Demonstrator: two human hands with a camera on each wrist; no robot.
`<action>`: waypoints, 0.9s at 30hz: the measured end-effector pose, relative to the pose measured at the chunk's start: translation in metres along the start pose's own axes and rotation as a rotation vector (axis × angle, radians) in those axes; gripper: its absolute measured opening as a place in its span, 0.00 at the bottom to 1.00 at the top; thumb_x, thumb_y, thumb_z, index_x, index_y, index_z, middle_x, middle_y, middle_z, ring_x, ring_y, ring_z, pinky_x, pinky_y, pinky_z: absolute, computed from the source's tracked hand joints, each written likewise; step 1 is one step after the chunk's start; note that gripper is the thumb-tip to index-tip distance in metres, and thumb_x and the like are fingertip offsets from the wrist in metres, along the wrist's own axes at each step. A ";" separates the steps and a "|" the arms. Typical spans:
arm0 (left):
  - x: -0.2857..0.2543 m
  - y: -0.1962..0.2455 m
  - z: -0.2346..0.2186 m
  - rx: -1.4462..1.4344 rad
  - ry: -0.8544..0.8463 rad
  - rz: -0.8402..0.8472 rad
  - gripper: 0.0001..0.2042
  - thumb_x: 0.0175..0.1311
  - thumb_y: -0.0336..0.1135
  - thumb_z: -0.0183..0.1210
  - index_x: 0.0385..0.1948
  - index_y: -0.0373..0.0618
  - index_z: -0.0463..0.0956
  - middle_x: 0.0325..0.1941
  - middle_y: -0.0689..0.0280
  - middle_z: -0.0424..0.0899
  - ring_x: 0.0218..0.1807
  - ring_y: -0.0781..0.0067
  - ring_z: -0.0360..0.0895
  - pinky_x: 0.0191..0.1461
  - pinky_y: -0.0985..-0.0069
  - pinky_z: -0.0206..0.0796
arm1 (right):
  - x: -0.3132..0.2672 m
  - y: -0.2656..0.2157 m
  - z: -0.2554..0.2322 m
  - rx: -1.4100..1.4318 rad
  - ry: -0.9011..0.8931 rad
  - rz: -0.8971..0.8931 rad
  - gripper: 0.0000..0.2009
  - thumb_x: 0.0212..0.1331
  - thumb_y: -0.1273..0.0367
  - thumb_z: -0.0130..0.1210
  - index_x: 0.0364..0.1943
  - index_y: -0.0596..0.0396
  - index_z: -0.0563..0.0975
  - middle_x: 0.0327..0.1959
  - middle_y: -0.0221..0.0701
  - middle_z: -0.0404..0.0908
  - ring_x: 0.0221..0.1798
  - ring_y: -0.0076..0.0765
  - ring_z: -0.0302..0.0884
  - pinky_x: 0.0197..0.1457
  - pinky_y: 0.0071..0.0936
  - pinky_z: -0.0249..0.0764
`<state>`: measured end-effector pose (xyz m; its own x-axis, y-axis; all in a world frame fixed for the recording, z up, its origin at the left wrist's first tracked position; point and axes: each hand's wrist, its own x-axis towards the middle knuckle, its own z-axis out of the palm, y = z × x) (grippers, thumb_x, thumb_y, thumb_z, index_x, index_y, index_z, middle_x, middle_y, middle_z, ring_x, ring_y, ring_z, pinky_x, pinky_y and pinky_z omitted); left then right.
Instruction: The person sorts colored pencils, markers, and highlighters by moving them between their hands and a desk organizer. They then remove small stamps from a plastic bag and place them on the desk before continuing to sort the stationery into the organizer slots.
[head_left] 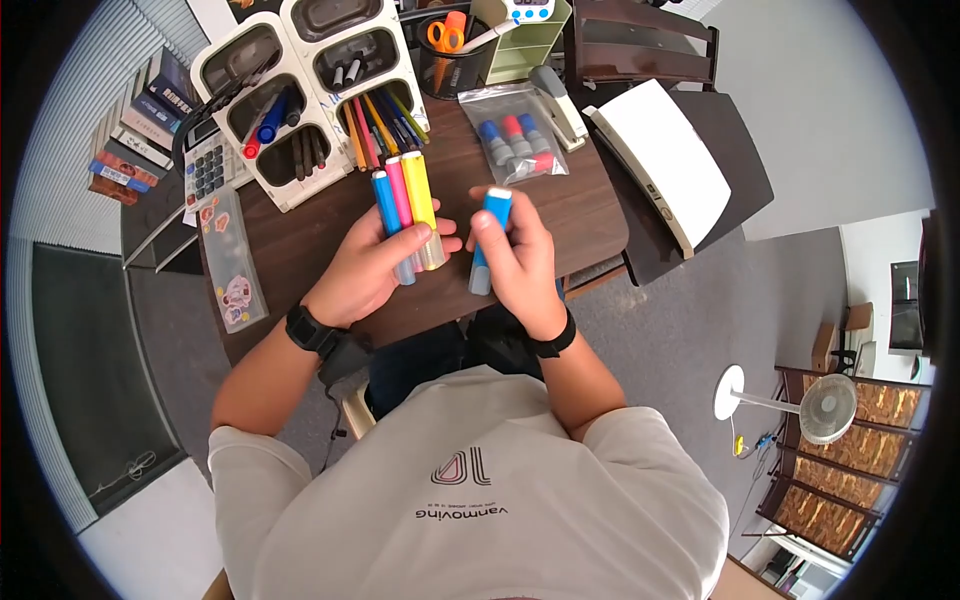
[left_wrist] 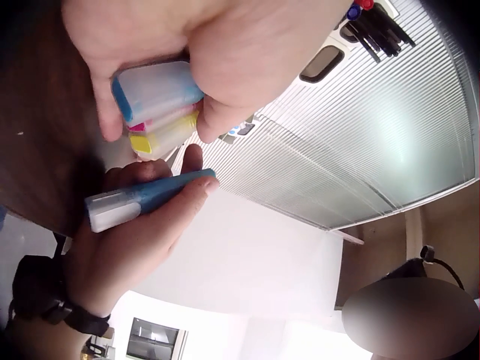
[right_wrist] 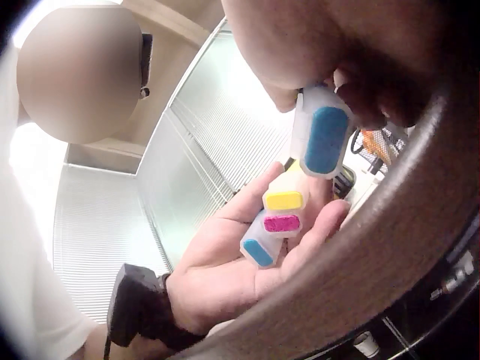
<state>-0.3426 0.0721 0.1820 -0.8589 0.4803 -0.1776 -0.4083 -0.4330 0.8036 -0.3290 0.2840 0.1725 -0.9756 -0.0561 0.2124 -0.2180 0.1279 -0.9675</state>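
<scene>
My left hand grips three highlighters side by side over the table's near part: a blue highlighter, a pink highlighter and a yellow highlighter. The thumb lies across them, and their translucent ends point toward my body. Just to the right, my right hand holds another blue highlighter between thumb and fingers, apart from the other three. In the right wrist view, the coloured ends of the yellow highlighter, pink highlighter and blue highlighter show in a row beside the left palm.
Beyond the hands stands a white organizer with pens and coloured pencils. A clear bag of red and blue capped items lies at the back right, near a stapler. A mesh pen cup holds orange scissors. Leftward lies a stickered case.
</scene>
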 end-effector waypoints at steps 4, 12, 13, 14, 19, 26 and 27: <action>0.000 0.004 -0.001 -0.053 -0.010 -0.061 0.22 0.78 0.34 0.55 0.68 0.37 0.65 0.64 0.49 0.78 0.67 0.54 0.78 0.68 0.59 0.74 | 0.002 -0.010 0.000 0.109 0.082 0.063 0.21 0.76 0.63 0.57 0.67 0.57 0.72 0.37 0.27 0.81 0.37 0.19 0.78 0.42 0.23 0.76; 0.001 0.001 -0.009 -0.104 -0.018 -0.086 0.25 0.78 0.36 0.51 0.73 0.37 0.61 0.65 0.48 0.78 0.67 0.51 0.78 0.71 0.50 0.71 | 0.006 -0.006 0.003 0.079 0.103 0.048 0.26 0.76 0.64 0.57 0.73 0.58 0.67 0.35 0.23 0.77 0.36 0.16 0.70 0.41 0.19 0.71; 0.002 0.002 -0.010 -0.114 -0.030 -0.103 0.25 0.78 0.36 0.52 0.73 0.38 0.61 0.65 0.49 0.78 0.68 0.52 0.77 0.71 0.49 0.71 | 0.008 -0.003 0.002 0.080 0.104 0.044 0.26 0.76 0.64 0.57 0.73 0.58 0.67 0.35 0.23 0.77 0.36 0.16 0.70 0.41 0.19 0.71; 0.002 0.004 -0.009 -0.112 -0.033 -0.100 0.25 0.78 0.36 0.52 0.73 0.38 0.61 0.65 0.49 0.78 0.68 0.52 0.77 0.71 0.49 0.71 | 0.009 0.002 0.000 0.093 0.100 0.045 0.26 0.77 0.63 0.55 0.73 0.58 0.68 0.34 0.24 0.77 0.34 0.17 0.72 0.40 0.19 0.72; -0.001 0.007 -0.006 -0.202 -0.069 -0.206 0.27 0.78 0.38 0.50 0.75 0.44 0.59 0.67 0.52 0.77 0.69 0.54 0.76 0.70 0.44 0.71 | 0.009 -0.016 -0.007 0.330 0.079 0.152 0.24 0.80 0.59 0.49 0.71 0.58 0.70 0.32 0.28 0.79 0.28 0.21 0.76 0.33 0.21 0.73; -0.002 0.002 -0.009 -0.232 -0.117 -0.189 0.30 0.74 0.39 0.46 0.78 0.46 0.56 0.71 0.50 0.74 0.72 0.52 0.73 0.73 0.44 0.67 | 0.009 -0.013 -0.011 0.328 0.079 0.255 0.21 0.75 0.63 0.57 0.66 0.60 0.74 0.30 0.29 0.78 0.27 0.21 0.76 0.30 0.21 0.73; -0.002 0.003 -0.006 -0.247 -0.102 -0.181 0.30 0.72 0.35 0.46 0.77 0.45 0.57 0.72 0.50 0.73 0.73 0.51 0.72 0.74 0.45 0.66 | 0.009 -0.012 -0.010 0.222 0.086 0.223 0.22 0.72 0.65 0.61 0.64 0.61 0.75 0.32 0.28 0.78 0.29 0.21 0.76 0.32 0.21 0.73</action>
<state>-0.3444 0.0652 0.1809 -0.7351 0.6350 -0.2372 -0.6252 -0.4998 0.5994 -0.3356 0.2919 0.1873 -0.9994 0.0340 -0.0066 0.0035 -0.0922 -0.9957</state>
